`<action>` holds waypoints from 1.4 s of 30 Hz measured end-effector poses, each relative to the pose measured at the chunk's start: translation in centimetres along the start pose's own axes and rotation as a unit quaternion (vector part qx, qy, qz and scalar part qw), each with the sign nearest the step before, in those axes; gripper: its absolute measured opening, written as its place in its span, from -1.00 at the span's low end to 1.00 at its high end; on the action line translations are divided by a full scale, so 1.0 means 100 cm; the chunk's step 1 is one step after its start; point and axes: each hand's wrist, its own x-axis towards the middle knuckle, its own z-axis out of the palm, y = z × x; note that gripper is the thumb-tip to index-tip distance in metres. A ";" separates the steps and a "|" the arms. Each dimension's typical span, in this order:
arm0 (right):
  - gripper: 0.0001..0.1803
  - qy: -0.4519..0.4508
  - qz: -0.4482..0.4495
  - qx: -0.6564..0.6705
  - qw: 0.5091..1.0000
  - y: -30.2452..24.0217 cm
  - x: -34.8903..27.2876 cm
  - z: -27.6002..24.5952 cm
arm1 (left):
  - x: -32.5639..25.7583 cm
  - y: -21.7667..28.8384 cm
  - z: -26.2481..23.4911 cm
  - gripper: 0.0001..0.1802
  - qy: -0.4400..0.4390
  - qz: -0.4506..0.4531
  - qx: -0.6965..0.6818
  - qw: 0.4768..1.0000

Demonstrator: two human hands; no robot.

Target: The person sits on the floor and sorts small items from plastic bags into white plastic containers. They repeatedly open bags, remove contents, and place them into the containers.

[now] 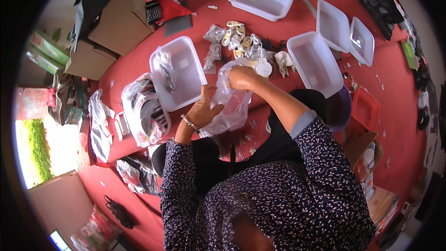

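Observation:
A clear plastic bag hangs in front of my lap. Its upper part is gripped by my right hand, whose fingers are curled and partly hidden by the plastic. At the bag's left side is my left hand, thumb and fingers apart; whether it touches the plastic I cannot tell. Just beyond the right hand lie a round white piece and a pile of coiled white cables with yellowish wraps. Small clear packets lie left of the pile.
To the left, a white bin holds a clear bag, beside a bin crammed with bagged things. More white bins stand at the far middle and right. Cardboard boxes are at far left; a red basket sits right.

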 end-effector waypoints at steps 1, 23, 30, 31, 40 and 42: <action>-0.67 -0.041 0.004 -0.010 0.999 -0.003 -0.002 -0.001 | 0.002 0.000 0.004 -0.36 0.034 0.051 0.020 0.998; -0.78 0.254 0.096 0.022 0.962 0.114 0.101 -0.003 | 0.027 -0.002 0.038 -0.74 -0.115 -0.104 0.237 0.959; -0.34 0.168 0.004 -0.120 0.978 0.103 0.135 0.025 | 0.028 0.002 0.036 -0.76 -0.138 -0.082 0.244 0.956; -0.36 0.151 0.019 -0.137 0.979 0.099 0.139 0.030 | 0.026 -0.004 0.038 -0.78 -0.122 -0.064 0.236 0.962; -0.65 0.103 -0.012 -0.212 0.972 0.104 0.157 0.028 | 0.029 -0.007 0.036 -0.79 -0.125 -0.060 0.236 0.962; -0.79 0.136 -0.075 -0.236 0.959 0.107 0.153 0.024 | 0.029 -0.006 0.036 -0.79 -0.124 -0.063 0.238 0.961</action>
